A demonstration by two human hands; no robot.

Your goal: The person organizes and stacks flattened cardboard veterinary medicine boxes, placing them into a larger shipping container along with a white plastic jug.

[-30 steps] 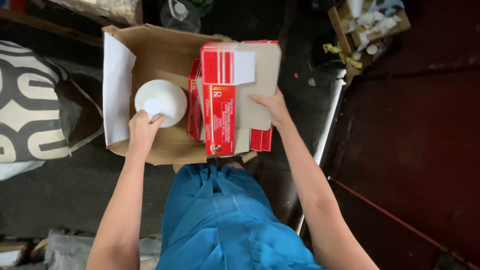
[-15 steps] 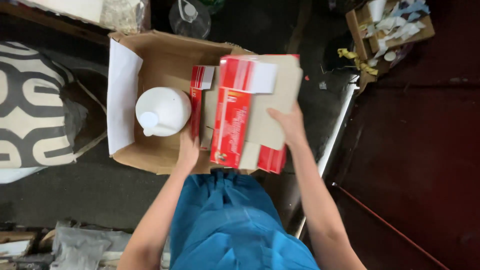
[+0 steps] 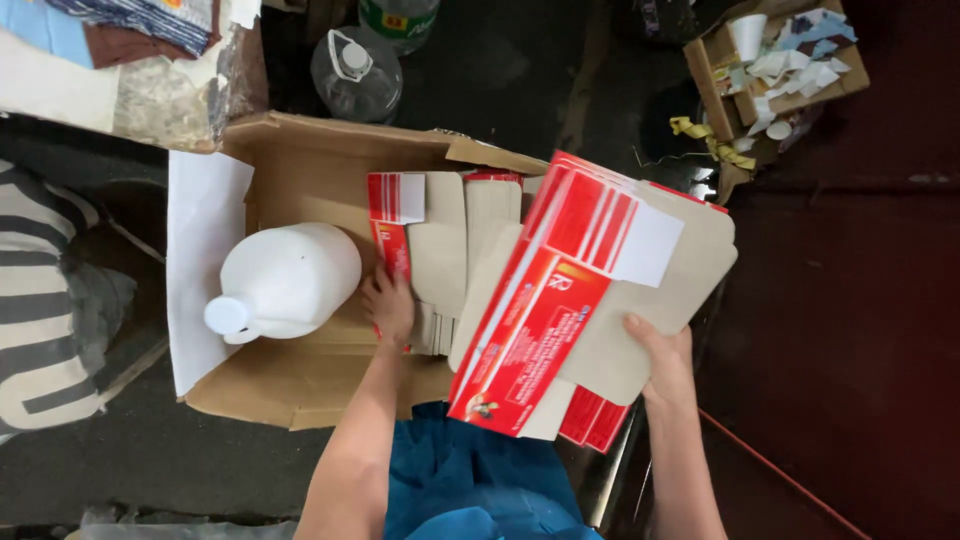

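Far left of my view: a black-and-white striped cushion [image 3: 45,320] on the dark floor [image 3: 120,470]. Beside it stands an open brown cardboard box [image 3: 300,170], a white paper sheet [image 3: 200,250] draped over its left wall.

Inside the box, left part: a white plastic jug [image 3: 285,280] lying on its side, cap toward the lower left.

My left hand [image 3: 390,308] is in the box just right of the jug, fingers spread flat and pressing on a stack of flattened red-and-grey cartons [image 3: 435,250]. It is open, palm down, gripping nothing that I can see.

My right hand [image 3: 662,358] is closed on the lower right edge of a large flattened red-and-grey carton sheet [image 3: 590,290], thumb on top, fingers underneath. The sheet is tilted and overhangs the box's right side; it has a white rectangular patch near its upper end.

Above the box: a clear plastic bottle [image 3: 355,70]. Upper right: a small cardboard box of white paper scraps [image 3: 775,60]. Far right is dark reddish flooring [image 3: 860,300].
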